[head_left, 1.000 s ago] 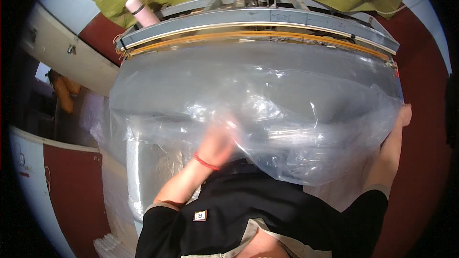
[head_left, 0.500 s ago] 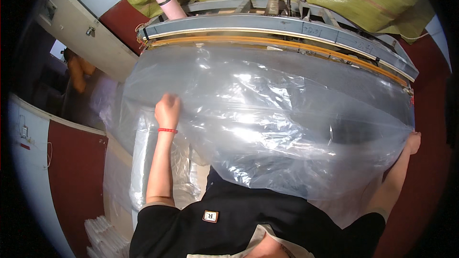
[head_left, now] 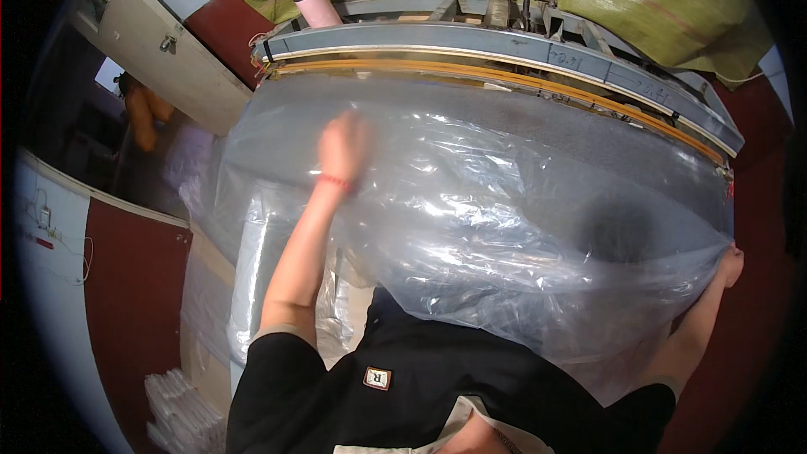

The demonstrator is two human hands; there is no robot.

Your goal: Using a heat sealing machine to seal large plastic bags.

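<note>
On your side of the grey beam [head_left: 504,44], farthest from it, the near part of the clear plastic sheet [head_left: 471,202] is hanging in loose folds before your black shirt [head_left: 471,353]. At the left, also well apart from the beam, a shiny wrapped bundle [head_left: 252,277] is lying. Below the beam's right end, your right hand [head_left: 731,265] is gripping the sheet's right edge, and the folds are running together toward this grip. Closer to the beam, below its left part, your left hand [head_left: 345,147] is resting over the sheet; it is looking blurred, so I cannot tell whether the fingers are pinching or only pressing. Your two hands are standing well apart.

In my judgement, you are working on making this sheet flat below the beam. For good work, you should be holding the right edge firmly but without hard pulling, because thin film is probably stretching easily. Your left palm should be pushing the wrinkles outward, toward the side under the beam's left end, with even pressure.

Just before the beam, orange strips [head_left: 504,76] are running along it; the sheet should be lying straight to them. Beyond the beam's left part, a pink bottle [head_left: 313,2] is leaning.
</note>
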